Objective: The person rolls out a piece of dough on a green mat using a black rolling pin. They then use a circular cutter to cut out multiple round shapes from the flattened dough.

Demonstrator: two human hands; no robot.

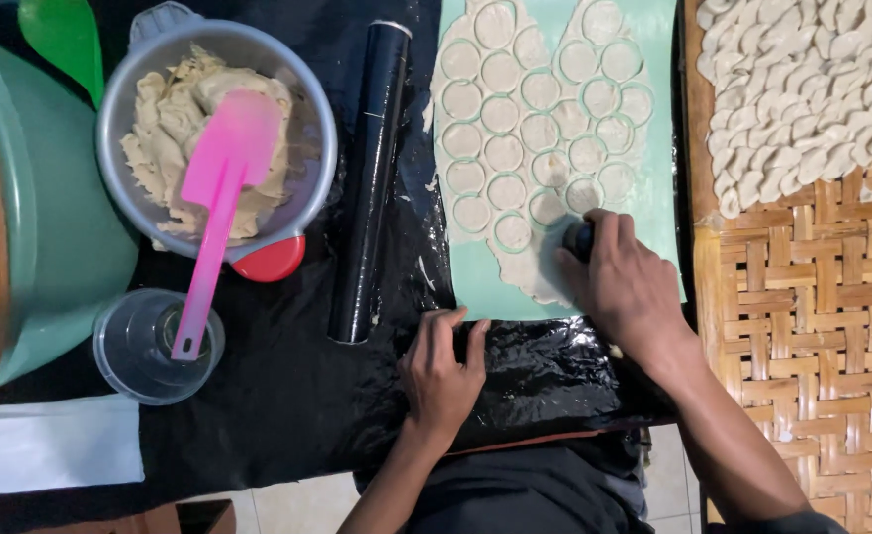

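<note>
A thin sheet of pale dough [540, 129] lies on a light green mat [658, 148], cut into several round discs. My right hand [624, 282] presses a small dark round cutter [580, 237] into the near end of the dough sheet. My left hand [443, 366] rests flat on the black plastic sheet [287, 396] just in front of the mat's near edge, fingers apart, holding nothing.
A black rolling pin [368, 183] lies left of the mat. A grey bowl [312, 119] holds dough scraps and a pink spatula [216, 208]. A clear cup [124, 346] and a green basin [60, 257] stand left. A woven tray [812, 316] at right carries shaped dough pieces [802, 89].
</note>
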